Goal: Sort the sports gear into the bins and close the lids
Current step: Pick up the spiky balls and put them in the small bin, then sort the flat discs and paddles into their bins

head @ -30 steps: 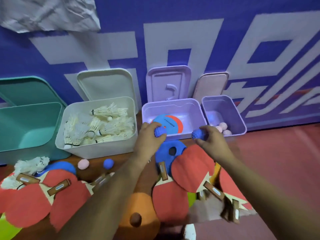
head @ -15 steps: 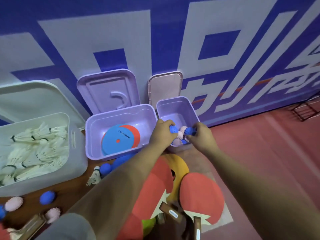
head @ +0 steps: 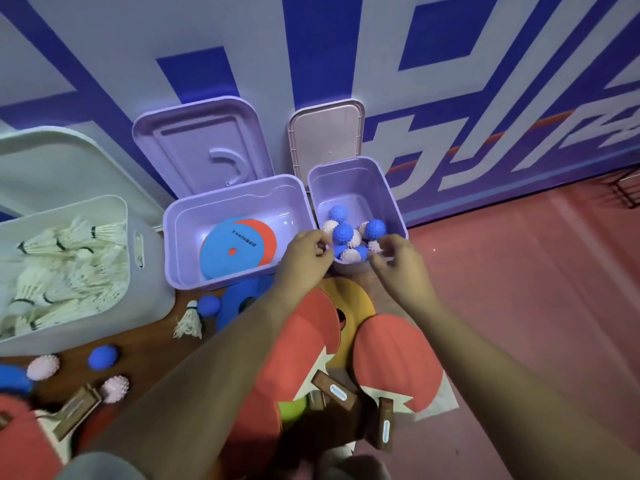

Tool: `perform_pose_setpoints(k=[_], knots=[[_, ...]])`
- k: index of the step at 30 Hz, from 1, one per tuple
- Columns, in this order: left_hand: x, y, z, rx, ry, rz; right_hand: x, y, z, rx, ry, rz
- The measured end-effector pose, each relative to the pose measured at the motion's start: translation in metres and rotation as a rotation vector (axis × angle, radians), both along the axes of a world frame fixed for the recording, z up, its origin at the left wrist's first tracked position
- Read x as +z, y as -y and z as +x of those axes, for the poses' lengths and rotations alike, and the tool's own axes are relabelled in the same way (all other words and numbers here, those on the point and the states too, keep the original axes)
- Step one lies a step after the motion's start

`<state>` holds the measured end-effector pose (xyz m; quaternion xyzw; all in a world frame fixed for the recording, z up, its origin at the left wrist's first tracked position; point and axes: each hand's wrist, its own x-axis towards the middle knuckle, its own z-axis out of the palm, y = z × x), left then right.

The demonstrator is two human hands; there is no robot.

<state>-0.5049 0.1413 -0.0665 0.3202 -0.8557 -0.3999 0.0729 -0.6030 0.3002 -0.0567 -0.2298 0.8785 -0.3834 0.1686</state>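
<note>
My left hand [head: 306, 252] and right hand [head: 393, 256] hover at the near rim of the small purple bin [head: 389, 188], one at each side. Both grips are released: fingers loosely curled, nothing between them. Inside that bin lie spiky balls [head: 343, 233], blue and pale pink mixed; I count four blue and about five pink, though some are half hidden under others. Its pink lid [head: 327, 136] stands open against the wall.

Just left of it sits the larger purple bin [head: 180, 230], holding two flat discs: a blue disc [head: 230, 251] lying over a red disc [head: 265, 233]. Its purple lid [head: 201, 147] leans back too.

Farther left the white bin [head: 136, 244] is heaped with shuttlecocks [head: 65, 258], too many to count, with its lid up.

On the floor remain: one loose shuttlecock [head: 188, 322], a smooth blue ball [head: 207, 305] touching it, one blue floor disc [head: 242, 303], one yellow disc [head: 356, 306] partly under the red paddles [head: 391, 358]. I see at least four paddles, their wooden handles crossing beneath my forearms. At the lower left lie one blue spiky ball [head: 103, 357] and two pink spiky balls [head: 43, 367], plus another blue thing cut by the frame's edge.
</note>
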Motion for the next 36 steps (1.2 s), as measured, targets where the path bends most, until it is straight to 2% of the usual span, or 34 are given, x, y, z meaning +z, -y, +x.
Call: perform_pose_setpoints(k=[3, 9, 13, 17, 21, 25, 31, 36], knots=[[-0.014, -0.025, 0.036, 0.01, 0.031, 0.081, -0.01, -0.036, 0.026, -0.04, 0.066, 0.025], [-0.042, -0.084, 0.063, 0.002, 0.215, 0.2, -0.044, -0.101, 0.058, -0.1, 0.19, 0.272], [-0.053, -0.113, 0.055, -0.043, 0.35, 0.126, -0.063, -0.128, 0.069, -0.145, 0.245, 0.44], [-0.059, -0.13, 0.048, -0.123, 0.45, 0.054, -0.097, -0.141, 0.081, -0.198, 0.378, 0.474], [-0.069, -0.143, 0.045, -0.208, 0.549, 0.015, -0.114, -0.143, 0.088, -0.261, 0.409, 0.411], [-0.076, -0.15, 0.044, -0.181, 0.556, -0.026, -0.129, -0.147, 0.085, -0.357, 0.467, 0.314], [-0.061, -0.147, 0.045, -0.075, 0.364, 0.071, -0.111, -0.161, 0.085, -0.519, 0.535, 0.052], [-0.009, -0.119, 0.059, 0.028, 0.057, 0.316, -0.058, -0.156, 0.089, -0.496, 0.701, -0.255]])
